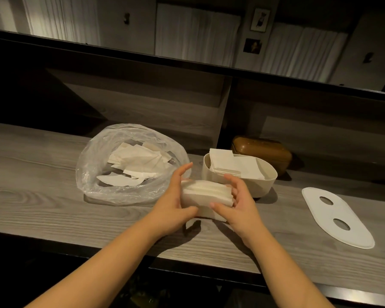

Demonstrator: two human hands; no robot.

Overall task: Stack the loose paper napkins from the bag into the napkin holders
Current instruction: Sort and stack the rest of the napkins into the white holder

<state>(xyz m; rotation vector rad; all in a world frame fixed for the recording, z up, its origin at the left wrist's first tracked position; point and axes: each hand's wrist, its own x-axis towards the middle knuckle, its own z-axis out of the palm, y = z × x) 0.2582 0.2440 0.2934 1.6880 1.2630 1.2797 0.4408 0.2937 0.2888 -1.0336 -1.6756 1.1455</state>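
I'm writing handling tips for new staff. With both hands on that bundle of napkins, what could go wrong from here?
The napkin stack is fanned at its right edge, so sheets may slip out when lifted. The cream holder already has napkins lying crooked, so a new bundle may sit unevenly or jam. The bag lies close by the left hand and could be knocked.

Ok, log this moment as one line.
hands: left hand + right hand grip napkin stack | bag: napkins remain | cream holder: part-filled, lid off

You will find no readable text, label, brand or number anywhere here. The two small wall pictures (257, 30) are too blurred to tell.
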